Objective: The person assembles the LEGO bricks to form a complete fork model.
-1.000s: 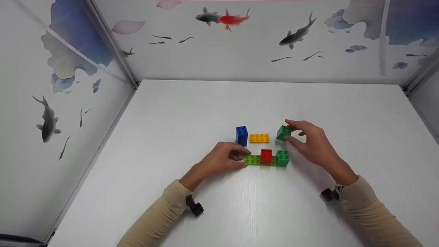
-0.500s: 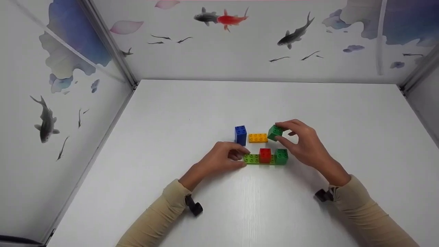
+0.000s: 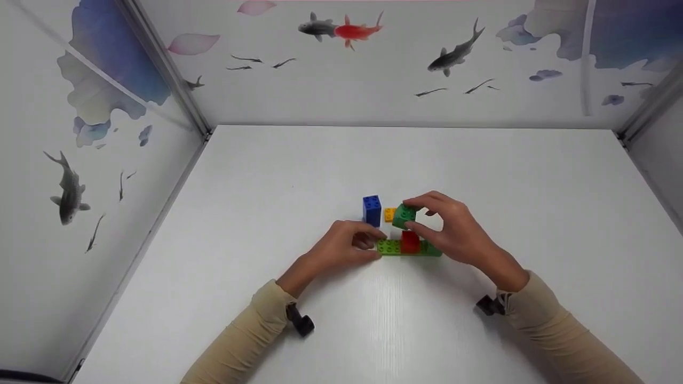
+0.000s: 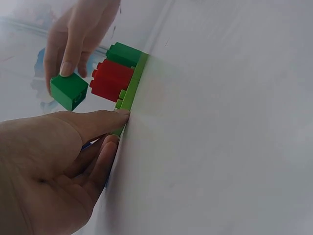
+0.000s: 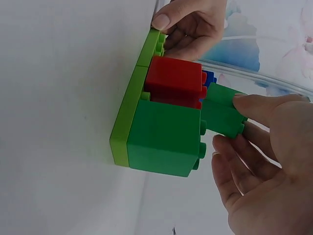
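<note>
A lime-green base strip lies on the table, with a seam across it in the right wrist view. My left hand pinches its left end between thumb and fingers. On the strip stand a red brick and, at the right end, a green brick, which my right hand mostly hides in the head view. Thumb and fingertips of my right hand pinch a second green brick, slightly tilted. It hangs off the table, apart from the strip, behind and above the red brick in the head view.
Behind the strip, a tall blue brick stands upright. Beside it lies a flat yellow brick, partly covered by the held green one. White panels with painted fish border the table at the back and left.
My right hand has carried the green brick leftward, from right of the yellow brick to in front of it. My left hand keeps its grip on the strip's end.
</note>
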The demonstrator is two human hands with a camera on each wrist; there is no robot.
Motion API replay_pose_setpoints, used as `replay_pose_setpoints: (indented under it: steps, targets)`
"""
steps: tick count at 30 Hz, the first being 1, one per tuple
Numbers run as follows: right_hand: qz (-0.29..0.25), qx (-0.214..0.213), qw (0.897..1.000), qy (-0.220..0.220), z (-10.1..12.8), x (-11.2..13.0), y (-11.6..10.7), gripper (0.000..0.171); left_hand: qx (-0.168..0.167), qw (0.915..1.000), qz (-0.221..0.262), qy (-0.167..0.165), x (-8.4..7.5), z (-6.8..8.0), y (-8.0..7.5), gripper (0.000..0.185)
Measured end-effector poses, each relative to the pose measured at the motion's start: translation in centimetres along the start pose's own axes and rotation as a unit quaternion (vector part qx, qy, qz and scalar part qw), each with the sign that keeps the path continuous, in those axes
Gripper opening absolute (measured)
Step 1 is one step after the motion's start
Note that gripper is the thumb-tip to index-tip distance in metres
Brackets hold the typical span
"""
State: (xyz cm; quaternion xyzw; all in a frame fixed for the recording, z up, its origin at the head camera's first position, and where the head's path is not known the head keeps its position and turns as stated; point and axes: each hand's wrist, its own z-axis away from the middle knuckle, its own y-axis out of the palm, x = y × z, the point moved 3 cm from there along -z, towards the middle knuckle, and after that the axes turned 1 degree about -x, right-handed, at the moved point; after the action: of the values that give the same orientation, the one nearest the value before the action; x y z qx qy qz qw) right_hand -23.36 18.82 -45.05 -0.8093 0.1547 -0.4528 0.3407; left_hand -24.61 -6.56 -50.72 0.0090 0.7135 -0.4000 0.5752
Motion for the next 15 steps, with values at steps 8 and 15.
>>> replay_pose_setpoints:
  steps: [8,15]
  targets:
    - [-0.019,0.038,0.999,-0.027,-0.2,0.8,0.9,0.041,-0.003,1.0000,-0.008,0.002,0.2,0.1,0.2,0.033]
    - [-0.031,0.069,0.996,-0.037,-0.6,1.3,1.4,0.041,-0.002,0.9997,-0.024,0.010,0.0,0.0,0.0,0.031]
